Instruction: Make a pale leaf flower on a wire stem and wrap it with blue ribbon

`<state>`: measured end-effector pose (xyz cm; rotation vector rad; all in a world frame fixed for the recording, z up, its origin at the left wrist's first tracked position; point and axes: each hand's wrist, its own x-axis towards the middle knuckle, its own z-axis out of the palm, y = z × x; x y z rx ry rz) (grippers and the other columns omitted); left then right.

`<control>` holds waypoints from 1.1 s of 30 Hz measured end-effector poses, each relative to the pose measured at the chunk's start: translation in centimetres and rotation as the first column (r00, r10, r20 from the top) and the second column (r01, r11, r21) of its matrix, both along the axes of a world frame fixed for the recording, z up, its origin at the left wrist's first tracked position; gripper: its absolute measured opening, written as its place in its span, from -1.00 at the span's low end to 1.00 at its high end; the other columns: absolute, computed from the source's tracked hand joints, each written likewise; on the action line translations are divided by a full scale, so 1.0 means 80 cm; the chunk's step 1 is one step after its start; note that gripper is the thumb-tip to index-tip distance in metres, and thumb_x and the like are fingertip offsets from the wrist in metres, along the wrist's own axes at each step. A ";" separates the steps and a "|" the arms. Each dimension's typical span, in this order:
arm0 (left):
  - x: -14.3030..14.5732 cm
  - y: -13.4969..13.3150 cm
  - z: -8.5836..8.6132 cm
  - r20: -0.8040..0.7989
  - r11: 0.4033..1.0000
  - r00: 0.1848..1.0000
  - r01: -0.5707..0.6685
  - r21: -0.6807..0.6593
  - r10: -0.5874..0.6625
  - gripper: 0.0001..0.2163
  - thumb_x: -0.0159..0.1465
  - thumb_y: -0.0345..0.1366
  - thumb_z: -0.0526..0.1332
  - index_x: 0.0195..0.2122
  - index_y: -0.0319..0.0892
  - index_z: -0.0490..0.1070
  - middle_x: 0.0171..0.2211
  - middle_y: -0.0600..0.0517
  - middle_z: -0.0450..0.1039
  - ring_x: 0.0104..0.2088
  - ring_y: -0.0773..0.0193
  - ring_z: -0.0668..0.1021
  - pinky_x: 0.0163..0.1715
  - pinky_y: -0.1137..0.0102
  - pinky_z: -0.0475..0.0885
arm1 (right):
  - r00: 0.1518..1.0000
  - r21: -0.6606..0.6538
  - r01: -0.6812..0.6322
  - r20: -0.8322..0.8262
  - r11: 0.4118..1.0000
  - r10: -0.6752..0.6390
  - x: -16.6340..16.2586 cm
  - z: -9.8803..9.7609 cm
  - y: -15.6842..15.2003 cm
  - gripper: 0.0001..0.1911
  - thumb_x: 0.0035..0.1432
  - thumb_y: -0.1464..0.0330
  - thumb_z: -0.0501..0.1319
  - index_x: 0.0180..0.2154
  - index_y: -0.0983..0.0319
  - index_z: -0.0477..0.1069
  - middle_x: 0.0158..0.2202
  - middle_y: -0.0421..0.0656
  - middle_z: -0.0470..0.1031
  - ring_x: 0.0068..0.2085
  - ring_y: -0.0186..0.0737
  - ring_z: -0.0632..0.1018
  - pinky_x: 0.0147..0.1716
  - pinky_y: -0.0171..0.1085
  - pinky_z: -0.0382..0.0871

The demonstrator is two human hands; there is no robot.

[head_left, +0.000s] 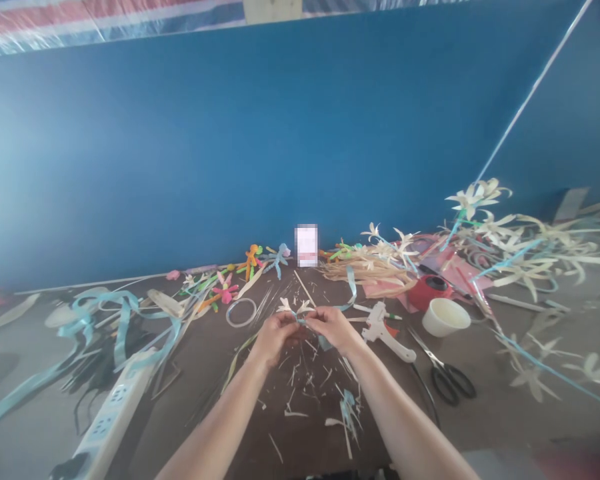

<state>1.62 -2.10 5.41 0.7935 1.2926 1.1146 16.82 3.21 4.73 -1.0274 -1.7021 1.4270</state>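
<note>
My left hand (pixel 276 335) and my right hand (pixel 333 327) meet over the middle of the dark table (pixel 260 427), fingers pinched together. Between them they hold a small pale paper flower (pixel 294 307) with a light blue ribbon (pixel 351 288) that curls up and to the right. Both hands are closed on this piece. Pale paper scraps (pixel 305 387) lie scattered on the table just below my hands.
A white glue gun (pixel 383 327), black scissors (pixel 445 377), a white cup (pixel 445 317) and a red tape roll (pixel 430 290) lie right. Finished pale flowers (pixel 500 233) pile at far right. Blue ribbons (pixel 105 320) and a white power strip (pixel 113 407) lie left. A blue wall rises behind.
</note>
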 end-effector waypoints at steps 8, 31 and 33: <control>-0.008 0.010 -0.012 0.171 0.980 0.965 -0.189 -0.064 0.197 -0.81 -0.06 -0.37 0.31 -0.48 -0.20 0.28 -0.52 0.03 0.50 -0.46 0.24 0.57 -0.57 0.52 0.33 | 0.902 0.409 0.280 0.199 0.869 -0.384 0.014 0.021 -0.013 -0.82 -0.01 0.38 0.14 -0.28 0.20 0.36 -0.23 -0.14 0.34 -0.41 -0.31 0.39 -0.40 -0.33 0.21; 0.032 -0.010 0.001 0.384 0.927 0.845 -0.333 -0.171 0.374 -0.86 -0.11 -0.44 0.32 -0.50 -0.26 0.40 -0.55 0.07 0.45 -0.53 0.35 0.48 -0.52 0.45 0.34 | 0.855 0.680 0.047 0.351 0.732 -0.381 -0.018 0.013 -0.054 -0.89 0.11 0.47 0.06 -0.35 0.21 0.33 -0.39 -0.16 0.39 -0.36 -0.24 0.42 -0.40 -0.35 0.19; 0.033 -0.010 -0.002 0.390 0.921 0.834 -0.347 -0.179 0.390 -0.87 -0.10 -0.45 0.31 -0.50 -0.25 0.40 -0.56 0.09 0.44 -0.54 0.38 0.46 -0.53 0.47 0.33 | 0.850 0.689 0.033 0.362 0.724 -0.383 -0.018 0.012 -0.053 -0.88 0.11 0.47 0.05 -0.37 0.21 0.33 -0.40 -0.16 0.40 -0.36 -0.24 0.42 -0.40 -0.35 0.18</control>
